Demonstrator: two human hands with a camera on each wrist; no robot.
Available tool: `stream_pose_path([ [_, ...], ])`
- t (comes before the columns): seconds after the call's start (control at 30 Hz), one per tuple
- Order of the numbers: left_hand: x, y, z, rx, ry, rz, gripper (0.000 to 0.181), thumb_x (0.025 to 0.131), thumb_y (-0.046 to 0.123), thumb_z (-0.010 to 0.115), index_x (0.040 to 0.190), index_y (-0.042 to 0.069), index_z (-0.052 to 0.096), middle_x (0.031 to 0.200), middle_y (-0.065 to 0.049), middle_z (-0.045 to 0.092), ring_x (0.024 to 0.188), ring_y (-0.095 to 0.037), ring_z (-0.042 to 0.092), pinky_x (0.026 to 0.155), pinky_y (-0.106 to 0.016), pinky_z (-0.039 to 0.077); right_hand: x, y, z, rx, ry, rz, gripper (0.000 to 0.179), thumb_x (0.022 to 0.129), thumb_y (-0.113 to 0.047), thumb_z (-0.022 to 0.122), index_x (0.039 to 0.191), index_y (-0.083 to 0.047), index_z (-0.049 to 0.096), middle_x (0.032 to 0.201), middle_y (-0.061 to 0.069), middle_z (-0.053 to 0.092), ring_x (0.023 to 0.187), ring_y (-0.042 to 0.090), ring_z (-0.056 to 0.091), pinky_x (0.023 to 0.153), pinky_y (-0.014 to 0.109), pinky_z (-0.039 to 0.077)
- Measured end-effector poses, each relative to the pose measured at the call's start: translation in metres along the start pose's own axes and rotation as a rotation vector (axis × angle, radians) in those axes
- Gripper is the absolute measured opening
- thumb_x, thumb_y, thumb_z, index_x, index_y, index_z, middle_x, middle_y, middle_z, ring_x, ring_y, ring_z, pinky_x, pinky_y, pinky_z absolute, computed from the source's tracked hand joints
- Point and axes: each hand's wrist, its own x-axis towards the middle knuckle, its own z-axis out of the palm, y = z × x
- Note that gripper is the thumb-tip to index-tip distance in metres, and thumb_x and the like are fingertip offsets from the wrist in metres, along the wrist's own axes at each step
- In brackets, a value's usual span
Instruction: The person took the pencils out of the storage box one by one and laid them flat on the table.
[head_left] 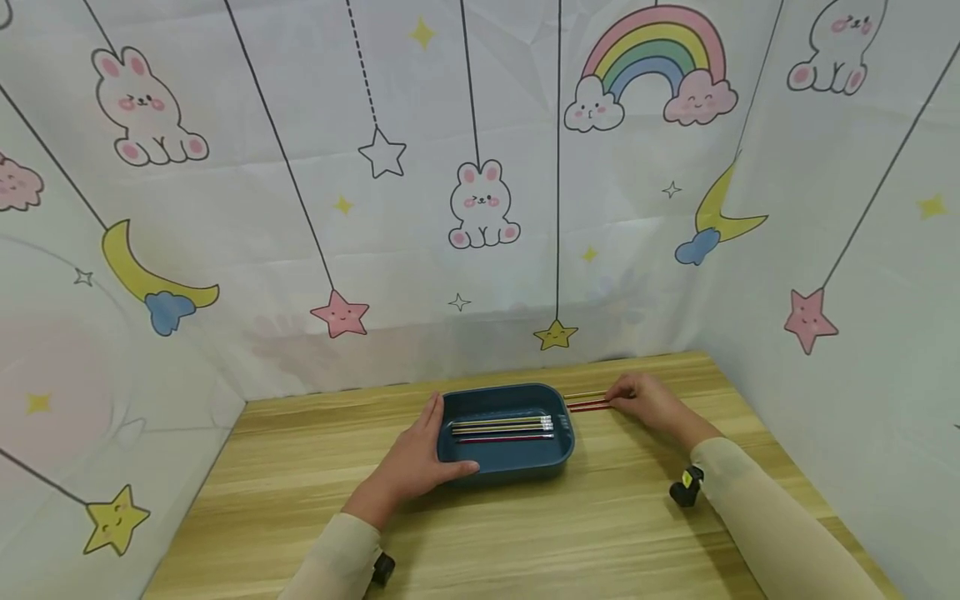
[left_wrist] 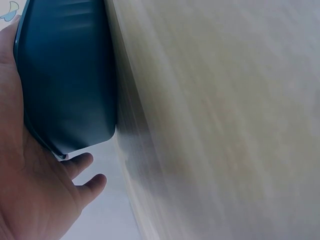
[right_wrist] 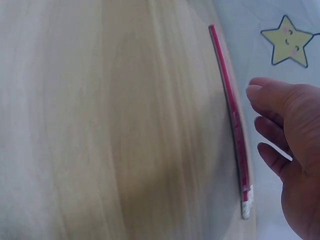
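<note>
A dark blue box (head_left: 506, 475) stands on the wooden table, holding several pencils (head_left: 502, 429) with white eraser ends. My left hand (head_left: 420, 450) rests against its left end, fingers extended along that side and thumb over the front rim. From the left wrist, the box wall (left_wrist: 70, 80) appears beside the hand (left_wrist: 35, 185). Right of the box lie a yellow pencil (head_left: 581, 395) and red pencils (head_left: 588, 408); my right hand (head_left: 641, 400) is over their right ends. In the right wrist view, the hand (right_wrist: 295, 125) appears apart from a red pencil (right_wrist: 232, 112), with nothing visible between its fingers.
The wooden table (head_left: 517, 542) reaches back to a white cloth backdrop (head_left: 412, 250) printed with rabbits, stars and moons. Similar cloth borders the table at left and right. A small black device (head_left: 685, 487) sits at the right wrist, another (head_left: 383, 569) at the left.
</note>
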Motion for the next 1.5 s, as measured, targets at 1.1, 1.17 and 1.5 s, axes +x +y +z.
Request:
stream_pose_path([
  [1.1, 0.0, -0.001, 0.0, -0.002, 0.005, -0.005, 0.138, 0.086, 0.083, 0.077, 0.179, 0.007, 0.009, 0.186, -0.012, 0.007, 0.163, -0.044, 0.031, 0.127, -0.063, 0.034, 0.04, -0.136, 0.036, 0.065, -0.171, -0.249, 0.018, 0.109, -0.015, 0.074, 0.121, -0.005, 0.083, 0.111, -0.002, 0.075, 0.091, 0.01, 0.065, 0.08, 0.034, 0.058],
  [1.17, 0.001, -0.001, 0.0, -0.005, 0.007, -0.009, 0.138, 0.086, 0.083, 0.077, 0.179, 0.008, 0.008, 0.186, -0.012, 0.007, 0.164, -0.044, 0.031, 0.127, -0.062, 0.034, 0.043, -0.14, 0.041, 0.067, -0.199, -0.27, 0.017, 0.11, -0.014, 0.073, 0.12, -0.005, 0.083, 0.11, -0.002, 0.074, 0.091, 0.009, 0.065, 0.081, 0.034, 0.059],
  [1.5, 0.001, 0.0, -0.001, -0.007, 0.007, -0.01, 0.136, 0.087, 0.082, 0.077, 0.178, 0.007, 0.009, 0.186, -0.013, 0.008, 0.164, -0.044, 0.031, 0.127, -0.061, 0.034, 0.057, -0.151, 0.065, 0.008, -0.255, -0.299, 0.014, 0.107, -0.015, 0.077, 0.116, -0.008, 0.084, 0.109, -0.002, 0.072, 0.096, 0.013, 0.067, 0.086, 0.038, 0.06],
])
